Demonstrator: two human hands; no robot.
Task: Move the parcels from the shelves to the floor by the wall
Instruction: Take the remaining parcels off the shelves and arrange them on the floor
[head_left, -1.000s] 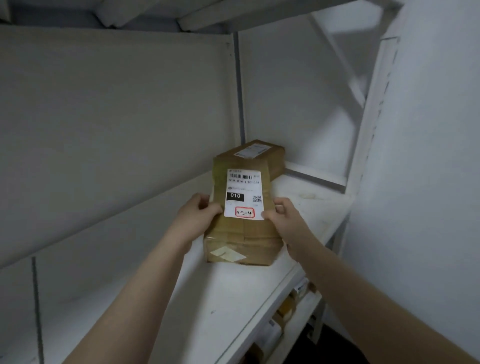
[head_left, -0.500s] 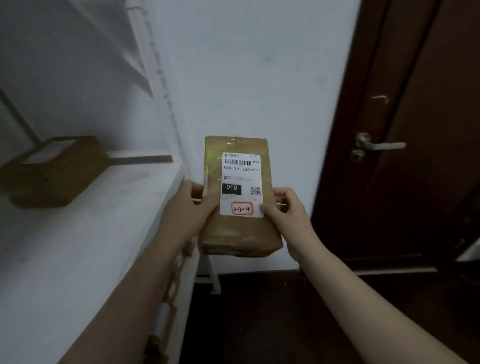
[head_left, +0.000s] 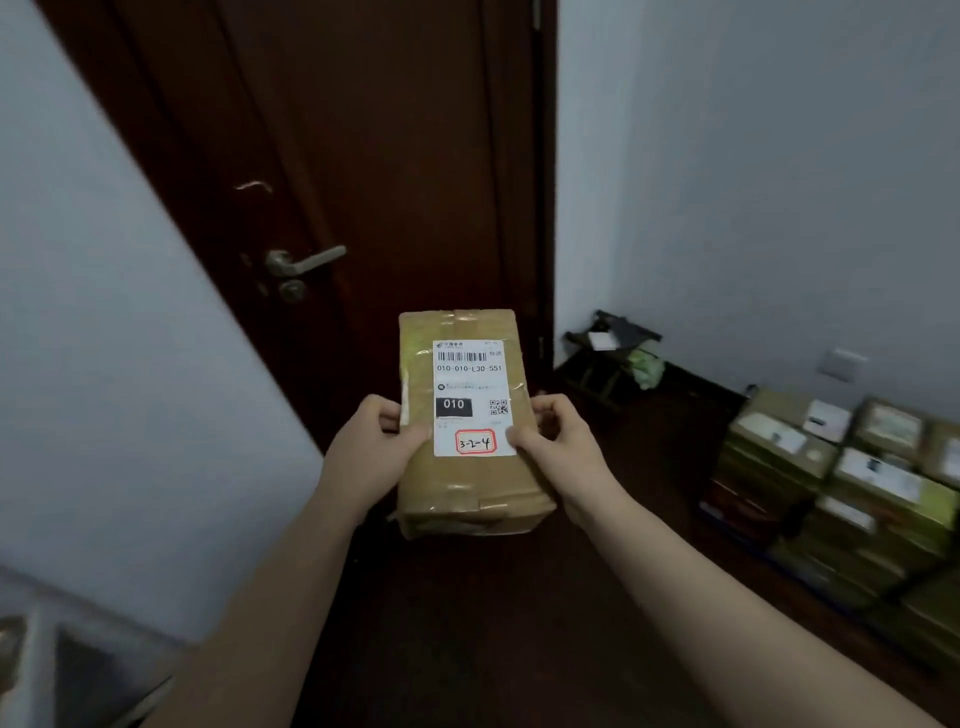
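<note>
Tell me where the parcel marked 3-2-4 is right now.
Head view, centre: the parcel is held between the left hand and right hand, before the dark door, left of the stacked parcels by the wall.

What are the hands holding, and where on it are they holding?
Both hands hold one brown parcel with a white label. The left hand grips its left edge and the right hand its right edge, about halfway along, thumbs on top.

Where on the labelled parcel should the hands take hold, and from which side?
By its two long edges, around mid-length, one hand from each side. The parcel is a narrow box held label up, so the left hand and right hand can each wrap an edge, thumbs on top.
</note>
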